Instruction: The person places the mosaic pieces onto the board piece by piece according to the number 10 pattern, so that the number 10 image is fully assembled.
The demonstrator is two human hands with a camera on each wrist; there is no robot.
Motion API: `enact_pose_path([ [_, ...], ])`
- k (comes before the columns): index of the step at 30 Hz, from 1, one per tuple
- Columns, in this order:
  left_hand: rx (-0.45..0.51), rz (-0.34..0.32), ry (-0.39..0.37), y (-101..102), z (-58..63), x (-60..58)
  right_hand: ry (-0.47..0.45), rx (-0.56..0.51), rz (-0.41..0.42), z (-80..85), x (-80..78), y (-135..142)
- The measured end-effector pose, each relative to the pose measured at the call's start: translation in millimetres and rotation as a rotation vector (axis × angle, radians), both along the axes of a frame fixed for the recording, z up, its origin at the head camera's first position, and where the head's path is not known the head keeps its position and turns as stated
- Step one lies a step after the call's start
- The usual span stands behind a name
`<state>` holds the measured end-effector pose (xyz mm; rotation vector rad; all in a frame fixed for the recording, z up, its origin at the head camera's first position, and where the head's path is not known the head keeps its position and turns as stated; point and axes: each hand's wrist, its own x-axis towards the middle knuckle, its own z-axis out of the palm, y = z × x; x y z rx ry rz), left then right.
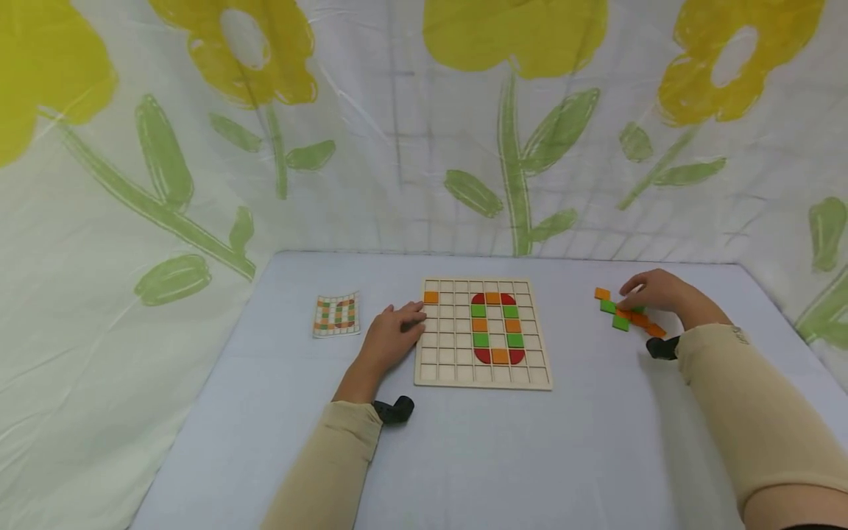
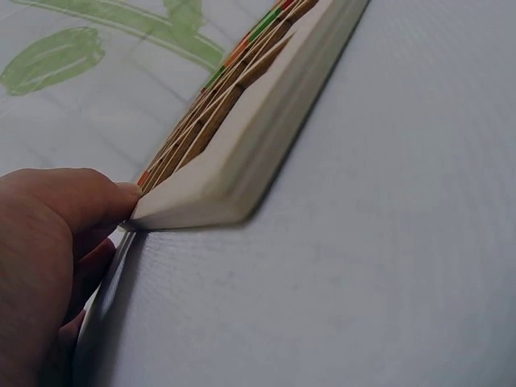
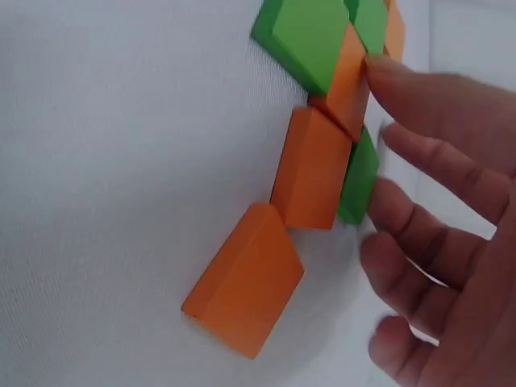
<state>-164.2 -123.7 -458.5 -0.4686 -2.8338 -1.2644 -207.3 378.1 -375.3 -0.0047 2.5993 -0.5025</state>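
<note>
While poising the right hand (image 1: 656, 291), grip apart, at loose tiles (image 1: 639, 319) right of frame and resting the left hand (image 1: 389, 335), unclenched, against the grid board (image 1: 496, 326) at centre, risked scattering them through one careless brush.

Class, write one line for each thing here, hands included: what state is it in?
Table: partly covered.
Grid board: lying flat, partly filled.
Oval of red, orange and green tiles: closed ring, set in the board.
Lone orange tile: set in the leftmost column.
Pattern card: printed side up.
Loose tiles: bunched, some overlapping.
Left hand: touching the board's left edge.
Right hand: at the loose tiles, fingers apart.
</note>
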Motion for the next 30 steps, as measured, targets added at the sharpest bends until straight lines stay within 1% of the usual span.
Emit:
enact_pose_path([
  [2,0.0,0.001,0.0,0,-0.3,0.3,-0.022,-0.019,-0.003,-0.4,0.8,3],
  [6,0.0,0.003,-0.005,0,0.1,0.6,-0.015,-0.032,0.008,-3.1,1.6,0],
  [11,0.003,0.003,-0.002,0,1.0,0.0,0.038,-0.047,0.041,-8.5,0.0,-14],
  [16,-0.002,-0.005,0.003,-1,-0.8,-1.2,0.042,-0.076,0.072,-11.0,-3.1,-30],
  [18,-0.002,-0.011,0.006,-1,-1.5,-1.5,0.055,-0.079,0.107,-11.1,-3.5,-39],
  [21,-0.004,-0.017,0.013,-2,-2.6,-1.5,0.112,-0.073,0.161,-10.7,-3.3,-59],
  [23,-0.004,-0.015,0.017,-2,-2.5,-1.2,0.17,-0.069,0.201,-9.5,-4.7,-76],
  [24,-0.004,-0.014,0.02,-2,-2.4,-0.9,0.198,-0.072,0.208,-8.8,-6.1,-85],
  [28,0.002,-0.006,0.015,-1,-0.8,-0.2,0.283,-0.117,0.203,-4.7,-12.1,-124],
  [30,0.001,-0.004,0.012,-1,-0.9,-0.5,0.298,-0.16,0.187,-2.8,-13.6,-146],
])
